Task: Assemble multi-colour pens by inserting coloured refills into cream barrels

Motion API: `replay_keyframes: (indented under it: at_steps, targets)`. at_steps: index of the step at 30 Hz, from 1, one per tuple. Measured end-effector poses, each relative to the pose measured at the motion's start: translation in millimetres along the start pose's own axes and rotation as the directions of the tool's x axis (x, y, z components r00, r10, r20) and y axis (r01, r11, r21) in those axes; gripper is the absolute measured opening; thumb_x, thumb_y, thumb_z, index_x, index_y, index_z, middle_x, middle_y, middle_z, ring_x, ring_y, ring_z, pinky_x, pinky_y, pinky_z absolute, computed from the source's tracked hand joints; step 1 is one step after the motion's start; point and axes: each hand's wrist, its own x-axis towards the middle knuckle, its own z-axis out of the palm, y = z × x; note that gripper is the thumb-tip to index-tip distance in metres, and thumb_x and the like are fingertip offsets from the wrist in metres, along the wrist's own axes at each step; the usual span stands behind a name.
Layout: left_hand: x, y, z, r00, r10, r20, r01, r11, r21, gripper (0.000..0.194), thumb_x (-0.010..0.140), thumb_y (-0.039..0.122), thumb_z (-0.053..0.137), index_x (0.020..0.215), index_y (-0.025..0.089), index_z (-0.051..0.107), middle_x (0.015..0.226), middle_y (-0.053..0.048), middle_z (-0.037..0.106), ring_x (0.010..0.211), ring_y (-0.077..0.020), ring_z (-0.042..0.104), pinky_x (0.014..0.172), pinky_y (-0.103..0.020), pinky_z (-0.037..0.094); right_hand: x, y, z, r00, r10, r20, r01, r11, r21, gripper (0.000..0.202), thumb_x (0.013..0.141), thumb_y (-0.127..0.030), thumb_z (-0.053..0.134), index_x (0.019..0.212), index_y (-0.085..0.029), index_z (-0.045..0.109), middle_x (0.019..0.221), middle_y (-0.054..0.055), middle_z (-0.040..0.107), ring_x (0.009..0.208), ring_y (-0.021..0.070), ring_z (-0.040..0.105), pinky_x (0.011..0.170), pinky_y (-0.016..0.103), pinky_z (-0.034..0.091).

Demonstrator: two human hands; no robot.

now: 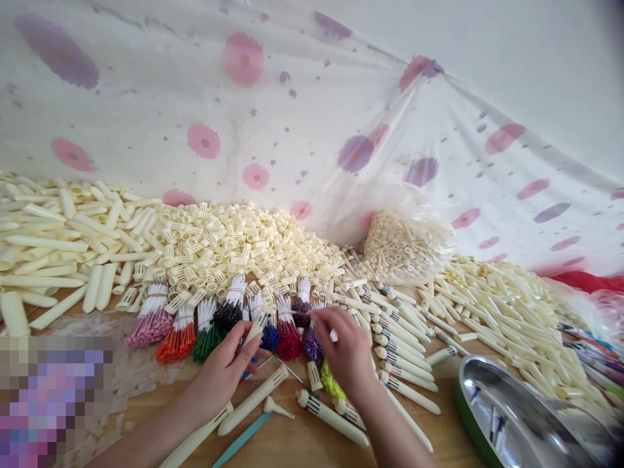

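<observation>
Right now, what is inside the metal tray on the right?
A few small white sticks with dark ends lie in the tray; its near end is out of frame, unseen.

Translucent plastic sheet [302, 91] with pink and purple flowers, pale wall [531, 52].

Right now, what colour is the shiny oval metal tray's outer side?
The tray's outer side is green, seen best in the head view.

Left hand [229, 364] holding slotted cream piece [257, 326]; right hand [345, 344] beside coloured stick bundles [289, 337].
</observation>
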Motion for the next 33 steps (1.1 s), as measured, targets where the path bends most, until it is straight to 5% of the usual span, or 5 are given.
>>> replay_keyframes:
  at_steps: [2,5,16,33]
  targets:
    - [-5,5,-6.0,1.0,0.017,0.008,-0.018,0.992,0.125,0.03,0.083,0.049,0.046,0.097,0.023,0.051,0.077,0.0,0.067,0.069,-0.0187,0.063,0.063,-0.029,0.051,11,11,-19,0.977,0.192,-0.091,-0.191,0.981,0.017,0.017,0.09,-0.025,0.047,0.079,-0.018,0.057,0.07,0.002,0.06,0.062,0.0136,0.055,0.057,0.025,0.043]
    - [-11,13,-14.7,0.997,0.08,-0.024,-0.071,0.964,0.256,0.027,0.083,0.045,0.049,0.099,0.024,0.052,0.077,0.0,0.067,0.073,-0.0187,0.064,0.065,-0.027,0.049,21,20,-36,0.952,0.286,-0.105,-0.28,0.957,0.073,0.02,0.09,-0.03,0.046,0.077,-0.018,0.056,0.067,0.001,0.056,0.06,0.0132,0.052,0.057,0.025,0.041]
    - [-14,22,-21.6,0.99,0.143,-0.017,-0.121,0.89,0.44,0.02,0.085,0.039,0.047,0.099,0.028,0.056,0.093,0.001,0.064,0.083,-0.0173,0.064,0.065,-0.022,0.051,22,4,-37,0.982,0.177,0.057,-0.183,0.975,0.122,0.018,0.09,-0.024,0.047,0.075,-0.019,0.053,0.069,0.0,0.054,0.064,0.0122,0.05,0.06,0.023,0.038]
    - [-13,14,-24.6,0.985,0.169,0.024,-0.161,0.87,0.467,0.024,0.086,0.038,0.047,0.103,0.028,0.059,0.1,-0.002,0.062,0.091,-0.0195,0.061,0.071,-0.025,0.052,20,0,-37,0.975,0.197,0.107,-0.212,0.965,0.152,0.017,0.09,-0.024,0.048,0.075,-0.019,0.055,0.071,0.0,0.056,0.064,0.0121,0.05,0.059,0.022,0.038]
